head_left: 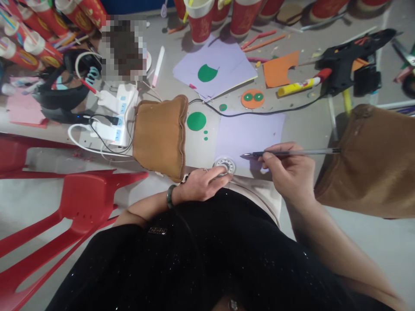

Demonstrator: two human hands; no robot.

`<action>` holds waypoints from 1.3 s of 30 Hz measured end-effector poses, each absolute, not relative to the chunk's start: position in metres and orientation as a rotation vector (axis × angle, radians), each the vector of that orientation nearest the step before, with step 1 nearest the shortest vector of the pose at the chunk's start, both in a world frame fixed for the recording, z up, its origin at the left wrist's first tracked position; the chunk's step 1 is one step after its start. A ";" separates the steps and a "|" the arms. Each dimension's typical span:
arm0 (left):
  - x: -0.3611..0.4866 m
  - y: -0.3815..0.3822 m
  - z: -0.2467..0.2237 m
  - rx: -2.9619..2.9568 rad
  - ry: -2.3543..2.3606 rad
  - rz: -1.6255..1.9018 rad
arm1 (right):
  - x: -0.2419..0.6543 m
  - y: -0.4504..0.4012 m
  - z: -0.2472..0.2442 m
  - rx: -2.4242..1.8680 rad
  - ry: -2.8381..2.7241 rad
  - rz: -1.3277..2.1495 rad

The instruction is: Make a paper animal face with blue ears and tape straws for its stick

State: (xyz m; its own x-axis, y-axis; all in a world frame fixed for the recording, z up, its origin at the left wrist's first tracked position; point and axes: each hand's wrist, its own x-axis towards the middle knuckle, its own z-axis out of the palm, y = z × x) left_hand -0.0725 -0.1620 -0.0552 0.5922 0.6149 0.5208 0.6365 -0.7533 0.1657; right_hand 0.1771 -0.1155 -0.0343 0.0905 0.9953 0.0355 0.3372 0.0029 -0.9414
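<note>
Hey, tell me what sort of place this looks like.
Probably a craft workspace, perhaps a classroom. Green cut-out shapes lie beside a purple sheet, what looks like a black glue gun sits farther right, and red-and-white cups stand along the far side.

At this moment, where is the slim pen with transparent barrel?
In the head view, right of centre, the slim transparent pen is in the right hand, pointing left over the pale purple paper.
</note>
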 end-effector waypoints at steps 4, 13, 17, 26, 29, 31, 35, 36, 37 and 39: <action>-0.074 -0.164 -0.057 -2.772 -1.103 -0.850 | 0.177 -0.117 -0.033 -1.499 -1.388 0.947; -0.076 -0.166 -0.060 -2.792 -1.131 -0.853 | 0.175 -0.116 -0.028 -1.490 -1.359 0.990; -0.078 -0.165 -0.060 -2.832 -1.095 -0.865 | 0.176 -0.117 -0.029 -1.503 -1.346 1.000; -0.071 -0.159 -0.047 -2.778 -1.086 -1.001 | 0.177 -0.117 -0.030 -1.486 -1.365 0.980; -0.071 -0.159 -0.048 -2.786 -1.079 -1.009 | 0.177 -0.117 -0.030 -1.482 -1.358 0.989; -0.072 -0.160 -0.050 -2.792 -1.075 -0.991 | 0.177 -0.117 -0.030 -1.480 -1.349 0.984; -0.073 -0.161 -0.053 -2.812 -1.102 -0.968 | 0.177 -0.117 -0.028 -1.522 -1.371 0.952; -0.073 -0.162 -0.055 -2.825 -1.101 -0.969 | 0.177 -0.117 -0.028 -1.532 -1.375 0.953; -0.074 -0.162 -0.056 -2.842 -1.093 -0.962 | 0.177 -0.117 -0.028 -1.539 -1.373 0.953; -0.076 -0.163 -0.060 -2.877 -1.068 -0.915 | 0.177 -0.118 -0.029 -1.555 -1.364 0.954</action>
